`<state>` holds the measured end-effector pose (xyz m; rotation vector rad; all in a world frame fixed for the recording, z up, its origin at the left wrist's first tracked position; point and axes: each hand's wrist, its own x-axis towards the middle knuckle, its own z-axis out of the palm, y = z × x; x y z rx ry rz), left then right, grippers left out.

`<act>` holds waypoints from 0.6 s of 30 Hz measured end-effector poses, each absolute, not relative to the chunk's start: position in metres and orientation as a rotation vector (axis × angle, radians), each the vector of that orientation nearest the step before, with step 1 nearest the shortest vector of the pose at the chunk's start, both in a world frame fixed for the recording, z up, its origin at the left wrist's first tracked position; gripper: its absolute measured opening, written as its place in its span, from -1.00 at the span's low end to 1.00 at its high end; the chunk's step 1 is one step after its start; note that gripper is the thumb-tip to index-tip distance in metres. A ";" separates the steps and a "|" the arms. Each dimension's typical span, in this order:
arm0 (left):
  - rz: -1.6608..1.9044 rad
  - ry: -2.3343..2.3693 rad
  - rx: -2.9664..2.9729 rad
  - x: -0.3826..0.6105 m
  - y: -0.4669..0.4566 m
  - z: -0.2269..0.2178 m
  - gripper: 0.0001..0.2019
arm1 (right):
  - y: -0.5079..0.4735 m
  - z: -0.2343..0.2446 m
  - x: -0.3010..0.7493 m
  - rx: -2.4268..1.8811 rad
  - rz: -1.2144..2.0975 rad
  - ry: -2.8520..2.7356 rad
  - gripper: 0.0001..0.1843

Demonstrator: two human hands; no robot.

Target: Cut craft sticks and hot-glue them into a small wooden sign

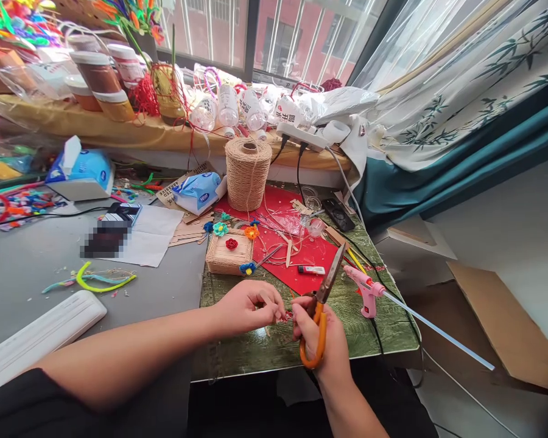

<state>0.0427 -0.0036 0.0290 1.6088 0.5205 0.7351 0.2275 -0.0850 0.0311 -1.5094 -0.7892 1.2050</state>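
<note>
My right hand (325, 340) grips orange-handled scissors (322, 310), blades pointing up and away. My left hand (251, 305) is pinched on a tiny red piece (287, 316) held between both hands, too small to name. Just beyond them lies a small woven twine box (229, 252) with a red flower (231, 244) on top and coloured flowers (251, 232) around it. A big spool of jute twine (248, 173) stands behind on a red sheet (296, 246). A pink glue gun (368, 290) with a long clear stick rests to the right of my right hand.
A green mat (374, 322) covers the small table's front. A lighter (311, 269), wipes pack (197, 191), tissue box (80, 173), white keyboard (31, 337) and pipe cleaners (101, 281) lie around. A power strip (301, 135) and bottles crowd the sill. Cardboard (506, 325) lies on the floor to the right.
</note>
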 end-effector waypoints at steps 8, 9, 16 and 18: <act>0.205 0.437 1.332 0.035 -0.003 0.020 -0.49 | -0.090 0.033 0.225 -1.321 1.486 -0.800 -0.68; 0.219 0.433 1.306 0.035 -0.003 0.021 -0.47 | -0.091 0.034 0.222 -1.306 1.481 -0.780 -0.69; 0.483 0.376 1.350 0.044 -0.010 0.032 -0.58 | -0.087 0.040 0.205 -1.056 1.357 -0.425 -0.64; 0.575 0.396 1.460 0.046 -0.013 0.031 -0.58 | -0.088 0.039 0.200 -1.077 1.373 -0.430 -0.64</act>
